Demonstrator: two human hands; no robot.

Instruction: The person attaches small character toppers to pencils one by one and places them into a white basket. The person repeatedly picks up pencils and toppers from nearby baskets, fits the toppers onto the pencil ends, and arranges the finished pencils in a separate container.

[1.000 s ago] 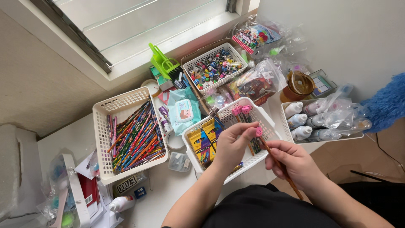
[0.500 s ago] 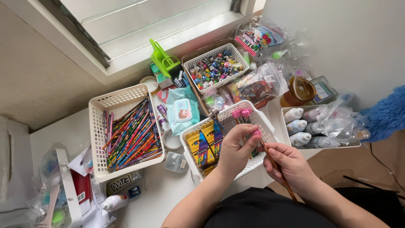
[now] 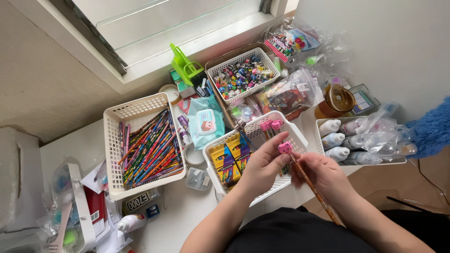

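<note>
While baskets crowd the white table [image 3: 178, 220] below a window, both hands [image 3: 290, 171] grip a pencil [image 3: 313, 187].

The left hand [image 3: 262, 168] is hiding part of the middle basket [image 3: 300, 137], the right hand [image 3: 323, 175] is covering the pencil's [image 3: 318, 194] middle, and the beads [image 3: 241, 75] are showing too small to tell apart.

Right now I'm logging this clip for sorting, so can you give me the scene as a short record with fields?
Setting: white desk under a window
Left hand: fingers pinch the pink eraser topper on a pencil
Right hand: holds the pencil shaft, slanting down to the right
Below hands: white basket with crayon boxes
Left basket: white pencil basket, full of coloured pencils
Right tray: squeeze bottles
</note>
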